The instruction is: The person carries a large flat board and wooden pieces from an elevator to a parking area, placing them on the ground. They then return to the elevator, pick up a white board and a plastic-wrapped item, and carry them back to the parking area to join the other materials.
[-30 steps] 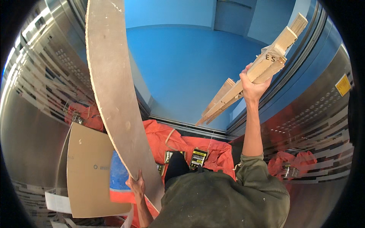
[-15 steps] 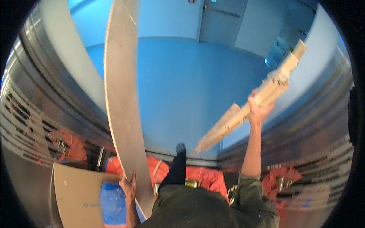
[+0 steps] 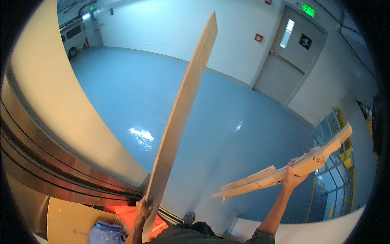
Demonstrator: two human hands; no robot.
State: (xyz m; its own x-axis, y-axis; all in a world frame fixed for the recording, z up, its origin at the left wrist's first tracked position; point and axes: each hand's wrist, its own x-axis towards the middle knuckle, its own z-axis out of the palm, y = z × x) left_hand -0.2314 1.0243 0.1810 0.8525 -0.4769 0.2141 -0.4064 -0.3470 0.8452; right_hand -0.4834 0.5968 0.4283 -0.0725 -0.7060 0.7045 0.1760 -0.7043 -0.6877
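Note:
My left hand (image 3: 143, 209) is closed on the lower part of a long, flat, light-brown board (image 3: 178, 110). The board stands up and leans to the right at its far end, and its bottom end runs beside my body. At the right, my right hand (image 3: 291, 179) wraps round a bundle of pale wooden strips (image 3: 313, 161), with my arm stretched forward. The pieces have rough, splintered ends and dark printed marks; they point left and down over the floor. My fingers hide part of the bundle.
A metal-lined doorway (image 3: 77, 179) curves along the left. Behind it are a cardboard sheet (image 3: 65, 219), a blue bundle (image 3: 106, 233) and red-orange cloth (image 3: 129, 215). Ahead lie a glossy blue floor (image 3: 134, 89), a grey door (image 3: 290, 53) and a parked van (image 3: 74, 35). A wheeled metal frame (image 3: 333, 162) stands right.
I have moved forward through the doorway and the view has turned. The board now tilts right, and the wooden bundle is lower and flatter. Both hands keep their hold.

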